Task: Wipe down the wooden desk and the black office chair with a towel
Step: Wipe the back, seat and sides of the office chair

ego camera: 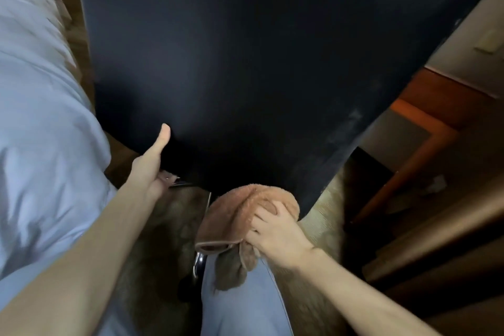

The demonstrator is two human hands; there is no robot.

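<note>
Filling most of the view, the black chair (pixel 245 63) back is steadied at its lower left edge by the left hand (pixel 152 169) — thumb up on the fabric, fingers curled behind. A bunched brown towel (pixel 240 213) is gripped in the right hand (pixel 275 232) and pressed against the chair's bottom edge — over tan carpet (pixel 324 229).

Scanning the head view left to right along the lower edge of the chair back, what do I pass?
Light blue sleeve → left hand gripping the black chair back's lower left edge → orange-brown towel → right hand bunching it → tan carpet → wooden desk leg.
</note>
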